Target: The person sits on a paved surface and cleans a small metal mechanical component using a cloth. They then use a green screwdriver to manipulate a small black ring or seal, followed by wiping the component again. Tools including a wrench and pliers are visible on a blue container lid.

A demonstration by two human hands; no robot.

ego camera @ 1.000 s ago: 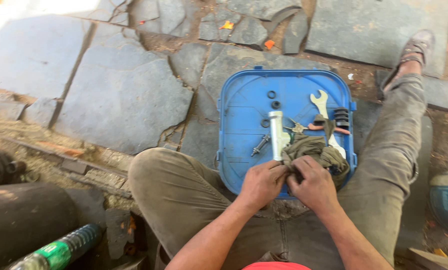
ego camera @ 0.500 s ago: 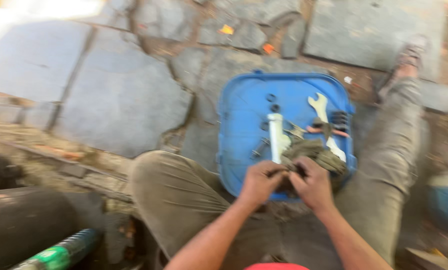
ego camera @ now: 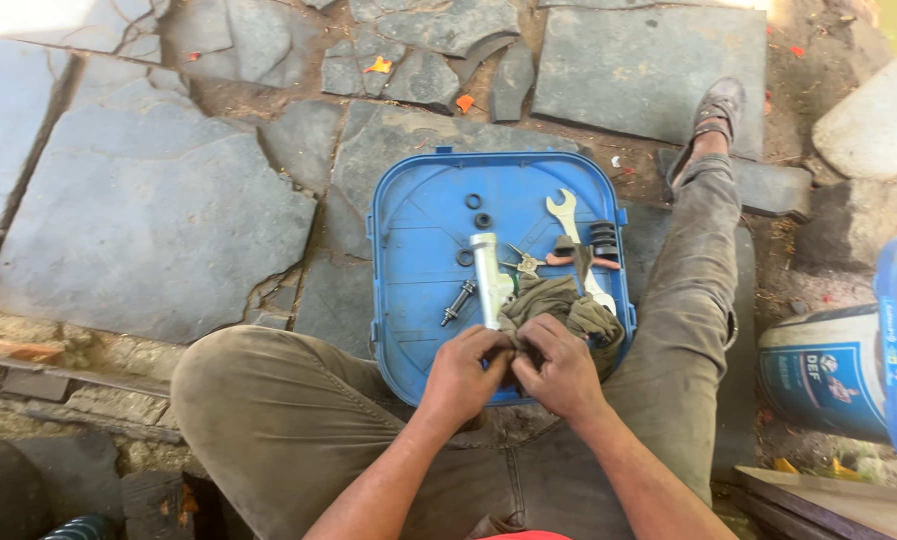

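Seen from above, a seated person's two forearms reach forward over bent knees in olive trousers, and both hands meet at the near edge of a blue plastic tray (ego camera: pixel 419 200) that lies on the stone floor (ego camera: pixel 149 210). The left hand (ego camera: pixel 466 375) and right hand (ego camera: pixel 561 370) are curled knuckles-up, fingers closed together on a crumpled olive rag (ego camera: pixel 569 305), which rests inside the tray's near right part; what the rag wraps is hidden. Just left of the rag on the tray stands out a silver metal cylinder (ego camera: pixel 486 275), with a small bolt (ego camera: pixel 458 300) beside it. Farther in lie pliers (ego camera: pixel 574 258), a black coil spring (ego camera: pixel 604 238), a spanner (ego camera: pixel 563 211) and black rubber rings (ego camera: pixel 479 210). Beyond the tray's far right corner rests a sandalled foot (ego camera: pixel 714 110).
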